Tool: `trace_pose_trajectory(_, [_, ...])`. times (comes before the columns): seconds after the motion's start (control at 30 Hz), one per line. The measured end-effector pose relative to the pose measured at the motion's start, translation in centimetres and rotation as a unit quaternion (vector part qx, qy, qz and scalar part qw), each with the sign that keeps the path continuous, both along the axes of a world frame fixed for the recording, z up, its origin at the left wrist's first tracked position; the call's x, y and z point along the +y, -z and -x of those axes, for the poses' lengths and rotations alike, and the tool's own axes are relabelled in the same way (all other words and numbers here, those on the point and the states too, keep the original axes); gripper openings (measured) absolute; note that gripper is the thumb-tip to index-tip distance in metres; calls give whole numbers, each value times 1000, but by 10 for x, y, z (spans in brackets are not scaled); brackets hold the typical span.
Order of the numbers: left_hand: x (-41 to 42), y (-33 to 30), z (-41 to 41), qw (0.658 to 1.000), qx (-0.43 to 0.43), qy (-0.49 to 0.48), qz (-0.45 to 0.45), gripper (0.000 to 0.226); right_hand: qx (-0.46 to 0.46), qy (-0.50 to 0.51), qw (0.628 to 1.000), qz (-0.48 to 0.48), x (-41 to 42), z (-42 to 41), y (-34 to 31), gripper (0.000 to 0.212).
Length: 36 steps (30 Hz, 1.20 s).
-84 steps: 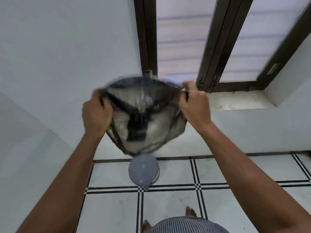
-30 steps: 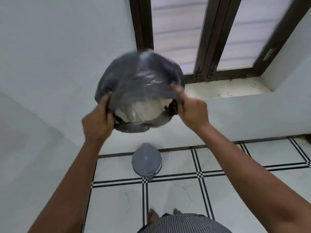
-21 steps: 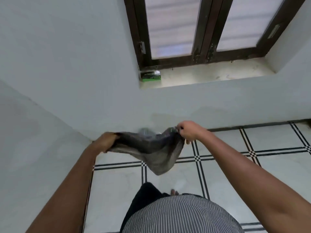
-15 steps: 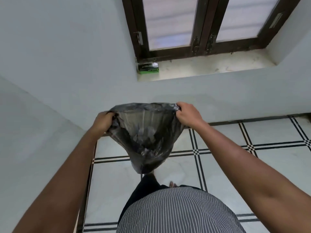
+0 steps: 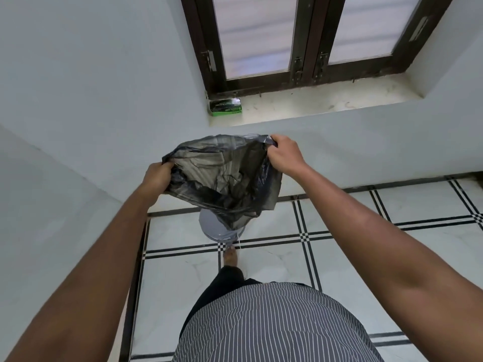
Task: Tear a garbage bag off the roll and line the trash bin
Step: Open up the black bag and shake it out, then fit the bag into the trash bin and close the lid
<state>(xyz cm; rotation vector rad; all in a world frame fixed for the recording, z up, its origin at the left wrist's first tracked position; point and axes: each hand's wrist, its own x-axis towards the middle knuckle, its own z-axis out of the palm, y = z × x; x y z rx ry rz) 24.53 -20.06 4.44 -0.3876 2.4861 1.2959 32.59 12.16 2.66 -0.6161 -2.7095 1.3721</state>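
Above the trash bin [image 5: 212,229], out in front of my chest, I hold the garbage bag [image 5: 224,178] open by its mouth. My left hand [image 5: 156,177] grips the near-left edge of the rim with the film bunched inside its curled fingers, and my right hand [image 5: 283,155] pinches the far-right edge, thumb and fingers closed on a gathered fold.

The bag is thin, dark and half see-through. I judge it nearly weightless, limp and a bit slick, so it will sag, cling to itself and catch any draught. It should tear if I drag it over a hard edge. The rim is the right place to hold it, at two opposite points, so the mouth stays wide enough to stretch over the bin's lip.

The bin stands on the tiled floor against the wall, and the hanging bag covers most of it. I see only a grey curved part and cannot tell whether its lid is up. My foot [image 5: 230,256] is just beside its base, perhaps on a pedal. My fingertips are buried in the plastic. A green box [image 5: 225,106] sits on the window sill [image 5: 326,103], its label too small to read.
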Motion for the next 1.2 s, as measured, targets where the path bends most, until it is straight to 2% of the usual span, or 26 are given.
trace_pose_trajectory(0.33, [-12, 20, 8, 999, -35, 6, 3, 26, -33, -6, 999, 35, -19, 14, 15, 24])
trace_pose_trajectory(0.53, [-24, 56, 18, 997, -73, 12, 1, 24, -101, -10, 992, 79, -42, 32, 47, 25])
trace_pose_trajectory(0.73, [-32, 119, 24, 987, -161, 14, 9, 26, -218, -12, 966, 141, -68, 40, 102, 32])
trace_pose_trajectory(0.87, [-37, 162, 18, 971, -237, 25, -4, 39, -280, -3, 943, 181, -82, 48, 149, 37])
trace_pose_trajectory(1.0, [-41, 204, 13, 953, -299, -6, -44, 32, -315, 27, 921, 230, -101, 53, 178, 33])
trace_pose_trajectory(1.2, [-50, 258, 3, 937, -346, -22, -41, 25, -350, 58, 898, 262, -127, 65, 234, 31])
